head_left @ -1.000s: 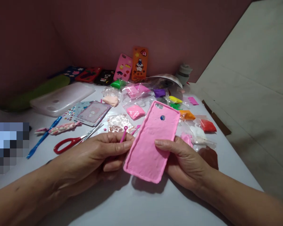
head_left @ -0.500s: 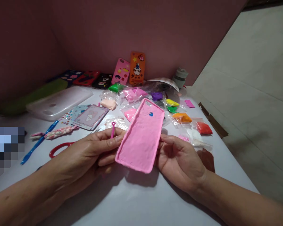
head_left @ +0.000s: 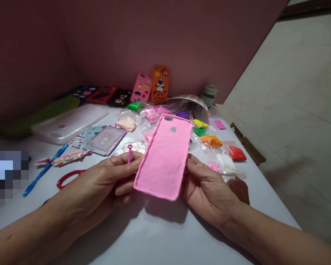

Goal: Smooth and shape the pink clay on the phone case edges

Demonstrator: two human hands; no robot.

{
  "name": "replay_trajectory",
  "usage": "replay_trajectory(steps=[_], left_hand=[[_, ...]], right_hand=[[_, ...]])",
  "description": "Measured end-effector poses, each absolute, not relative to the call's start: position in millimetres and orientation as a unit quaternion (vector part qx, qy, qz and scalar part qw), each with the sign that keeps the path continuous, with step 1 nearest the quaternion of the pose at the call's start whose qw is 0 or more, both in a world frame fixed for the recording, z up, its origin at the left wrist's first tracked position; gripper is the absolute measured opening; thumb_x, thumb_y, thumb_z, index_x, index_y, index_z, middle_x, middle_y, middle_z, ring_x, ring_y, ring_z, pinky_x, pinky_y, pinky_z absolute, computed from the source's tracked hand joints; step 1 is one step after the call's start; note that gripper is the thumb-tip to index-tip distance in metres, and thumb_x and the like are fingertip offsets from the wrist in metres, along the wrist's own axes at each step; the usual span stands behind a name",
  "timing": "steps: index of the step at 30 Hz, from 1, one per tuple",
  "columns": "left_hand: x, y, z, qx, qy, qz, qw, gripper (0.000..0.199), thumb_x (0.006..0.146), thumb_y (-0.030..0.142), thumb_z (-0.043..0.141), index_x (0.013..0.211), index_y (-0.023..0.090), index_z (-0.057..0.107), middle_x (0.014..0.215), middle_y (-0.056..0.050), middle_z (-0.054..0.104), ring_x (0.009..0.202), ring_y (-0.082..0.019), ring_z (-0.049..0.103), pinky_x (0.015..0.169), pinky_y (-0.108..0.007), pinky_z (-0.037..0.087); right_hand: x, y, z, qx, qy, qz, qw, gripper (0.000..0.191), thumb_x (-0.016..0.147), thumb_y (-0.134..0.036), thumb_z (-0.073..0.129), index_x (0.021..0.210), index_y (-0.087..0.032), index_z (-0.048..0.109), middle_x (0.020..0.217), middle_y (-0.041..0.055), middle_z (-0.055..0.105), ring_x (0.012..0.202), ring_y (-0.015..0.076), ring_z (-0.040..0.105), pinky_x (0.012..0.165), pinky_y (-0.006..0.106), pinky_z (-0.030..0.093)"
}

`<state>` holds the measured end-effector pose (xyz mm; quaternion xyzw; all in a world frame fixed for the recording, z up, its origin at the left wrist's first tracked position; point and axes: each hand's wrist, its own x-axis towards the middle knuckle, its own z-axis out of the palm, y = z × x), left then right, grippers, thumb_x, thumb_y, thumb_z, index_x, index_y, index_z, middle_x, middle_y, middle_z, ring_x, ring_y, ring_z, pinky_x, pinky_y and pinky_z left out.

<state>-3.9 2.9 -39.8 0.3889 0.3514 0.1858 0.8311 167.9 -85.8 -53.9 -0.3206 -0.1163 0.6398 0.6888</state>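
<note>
Between my two hands, above the white table, is a pink phone case (head_left: 164,158), its hollow side toward me and its top tilted away. A camera slot and an apple-shaped cutout show near its upper end. My left hand (head_left: 113,176) is closed on the case's left edge, and a thin magenta stick with a ring end (head_left: 130,152) pokes up from between its fingers. On the lower right edge, my right hand (head_left: 206,184) grips with thumb and fingers. The fingertips behind the case are hidden.
Clay packets, among them orange (head_left: 212,140) and red (head_left: 236,153), spread behind and to the right. Decorated cases, one orange (head_left: 160,84), lean at the back wall. Left lie a translucent case (head_left: 71,123), a sticker card (head_left: 105,140), red-handled scissors (head_left: 63,181) and a blue tool (head_left: 44,171).
The case has turned slightly and tipped, so its inside faces me more squarely. The cutout that showed blue now looks grey. Both hands keep their hold.
</note>
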Motion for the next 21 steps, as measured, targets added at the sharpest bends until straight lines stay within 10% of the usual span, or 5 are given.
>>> replay_trajectory(steps=[10,21], left_hand=[[-8,1,-45,0.418,0.343,0.179,0.822,0.017,0.075,0.032,0.07,0.086,0.021,0.063,0.067,0.003,0.045,0.049,-0.006,0.027,0.044,-0.019,0.024],[-9,7,-34,0.432,0.342,0.239,0.8,0.031,0.091,0.033,0.041,0.079,0.015,0.062,0.062,-0.003,0.054,0.055,-0.015,0.049,0.053,-0.025,0.042]], right_hand=[[169,-84,-52,-0.302,-0.123,0.623,0.711,0.007,0.086,-0.015,0.06,0.087,-0.02,0.064,0.095,0.0016,0.065,0.107,0.0163,0.058,0.1,0.035,0.043],[171,-85,-51,-0.344,-0.101,0.612,0.705,0.004,0.081,-0.017,0.066,0.082,-0.02,0.066,0.092,0.0011,0.065,0.098,0.0147,0.061,0.096,0.031,0.046]])
